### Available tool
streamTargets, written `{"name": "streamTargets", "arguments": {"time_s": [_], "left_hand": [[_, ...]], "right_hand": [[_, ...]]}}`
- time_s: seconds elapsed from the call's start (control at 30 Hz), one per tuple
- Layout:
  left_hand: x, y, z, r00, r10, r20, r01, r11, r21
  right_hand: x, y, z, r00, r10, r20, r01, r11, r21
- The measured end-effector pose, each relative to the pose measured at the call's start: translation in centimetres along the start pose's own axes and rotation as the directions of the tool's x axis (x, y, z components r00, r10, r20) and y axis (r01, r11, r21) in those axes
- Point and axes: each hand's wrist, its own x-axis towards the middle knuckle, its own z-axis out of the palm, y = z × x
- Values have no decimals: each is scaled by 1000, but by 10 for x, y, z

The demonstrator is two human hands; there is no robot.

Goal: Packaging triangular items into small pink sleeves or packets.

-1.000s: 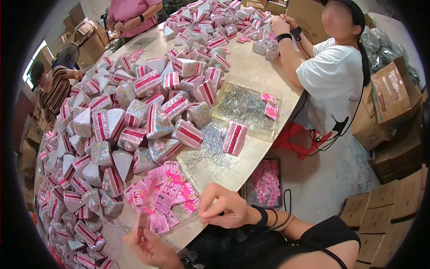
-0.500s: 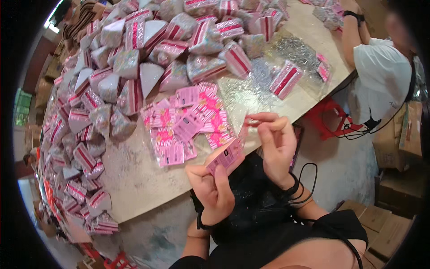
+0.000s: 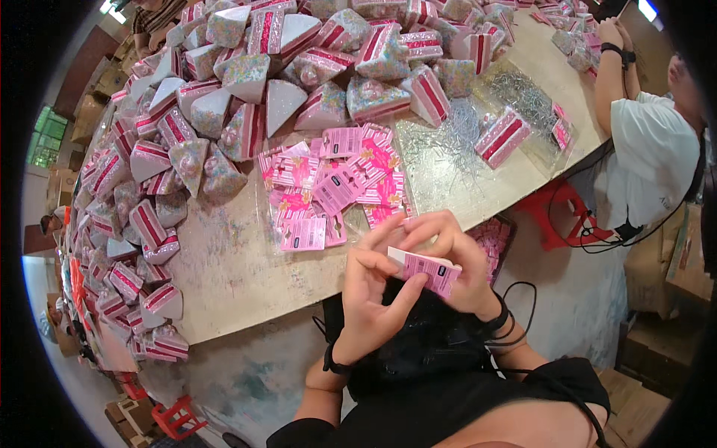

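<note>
Close together above the table's near edge, my hands are around a folded pink printed card (image 3: 427,272). My left hand (image 3: 371,293) is closed on it, the thumb pressing its lower edge. Behind and beside the card, my right hand (image 3: 469,278) has its fingers curled in toward the left fingertips. Whatever the right fingers pinch is too small or hidden to make out. Just beyond, a pile of similar pink cards (image 3: 340,188) lies on a clear plastic bag.
Glittery cake-slice ornaments (image 3: 246,75) are heaped across the left and far table (image 3: 224,299). One cake slice (image 3: 503,137) lies near silver cords (image 3: 515,93) at right. A red stool (image 3: 556,216) stands beyond the edge, near a co-worker in white (image 3: 650,149).
My hands have come together, the left moving right and up. The pink card has turned from slanting up to slanting down rightward. The view has shifted a little.
</note>
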Motion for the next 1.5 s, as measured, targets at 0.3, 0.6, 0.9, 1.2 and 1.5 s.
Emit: {"name": "streamTargets", "arguments": {"time_s": [0.3,0.6,0.9,1.2,1.5], "left_hand": [[-11,-19,1,948,301,-104,-204,824,529],[1,-9,4,878,378,295,-475,612,632],[31,37,-76,946,324,27,-77,142,987],[13,49,-94,992,92,90,-92,13,996],[31,32,-93,981,192,30,-35,23,999]], "right_hand": [[-8,3,-1,791,343,-507,-176,921,348],[10,16,-13,750,-302,-588,-20,879,-477],[91,56,-330,766,-530,-363,-374,92,-923],[25,39,-79,875,-178,-450,-92,852,-515],[9,24,5,984,-115,-137,83,972,-218]]}}
